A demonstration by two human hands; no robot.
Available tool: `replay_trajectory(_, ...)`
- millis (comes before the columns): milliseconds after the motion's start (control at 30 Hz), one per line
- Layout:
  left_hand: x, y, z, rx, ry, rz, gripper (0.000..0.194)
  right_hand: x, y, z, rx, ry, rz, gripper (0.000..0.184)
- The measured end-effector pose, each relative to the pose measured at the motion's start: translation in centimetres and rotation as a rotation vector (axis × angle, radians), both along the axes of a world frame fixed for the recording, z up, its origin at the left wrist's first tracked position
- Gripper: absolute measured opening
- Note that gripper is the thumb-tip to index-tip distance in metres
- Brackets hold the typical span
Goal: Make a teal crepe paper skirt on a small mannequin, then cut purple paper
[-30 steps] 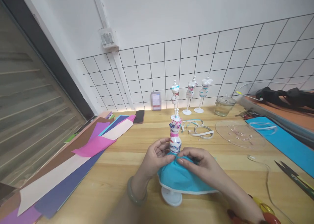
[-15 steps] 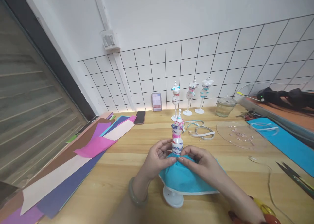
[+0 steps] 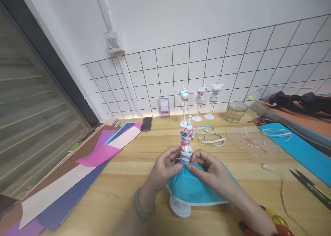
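A small mannequin (image 3: 186,148) stands upright on a white round base (image 3: 180,208), its torso wrapped in strips of pink, white and dark blue. Blue fabric (image 3: 196,186) with a white lower edge hangs gathered around its lower part like a skirt. My left hand (image 3: 167,167), with a bangle at the wrist, pinches the top of the fabric at the mannequin's left side. Against the same gathered edge, on the other side, my right hand (image 3: 209,168) pinches with thumb and fingers. The fingertips behind the mannequin are partly hidden.
Coloured sheets (image 3: 77,180) lie on the left. At the back stand three more mannequins (image 3: 200,98), a phone (image 3: 147,124) and a glass (image 3: 236,112). On the right are a clear plate (image 3: 232,144) of small beads, a blue strip (image 3: 297,149) and scissors (image 3: 310,186).
The mannequin's base has shifted slightly left and the view has moved a little. Both hands keep their pinch at the fabric's top edge.
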State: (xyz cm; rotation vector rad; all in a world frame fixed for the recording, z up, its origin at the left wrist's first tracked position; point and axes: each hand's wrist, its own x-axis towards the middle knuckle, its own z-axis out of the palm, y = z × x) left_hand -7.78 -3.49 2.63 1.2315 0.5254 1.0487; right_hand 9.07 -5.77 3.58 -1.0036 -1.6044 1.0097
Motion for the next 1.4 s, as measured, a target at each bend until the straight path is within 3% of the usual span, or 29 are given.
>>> replay_trajectory(500,0.5,-0.1,0.1,-0.014,0.023,0.141,0.046,-0.4,0.1,-0.7,0.12,-0.129,-0.081,0.013)
replay_trajectory(667,0.3,0.5,0.0,-0.076,0.011,0.261,0.046,0.1,-0.1,-0.4,0.467,-0.328,-0.21,0.021)
replay_trajectory(800,0.2,1.1,-0.2,-0.166,-0.012,0.407,0.047,-0.3,-0.7,-0.4,0.741,-0.532,-0.133,0.042)
replay_trajectory(900,0.2,1.4,-0.4,-0.202,-0.039,0.463,0.044,-1.1,-1.0,-0.7,0.844,-0.665,-0.07,0.043)
replay_trajectory(1067,0.4,1.4,-0.7,-0.202,-0.016,0.491,0.042,-1.9,-1.2,-1.8,0.955,-0.714,-0.146,0.024)
replay_trajectory(1167,0.4,1.5,-0.8,-0.204,-0.011,0.486,0.039,-2.2,-1.6,-2.0,0.995,-0.714,-0.085,0.019)
replay_trajectory(1400,0.0,2.0,-1.4,-0.189,-0.028,0.478,0.036,-3.2,-1.9,-2.7,0.971,-0.816,0.024,0.026)
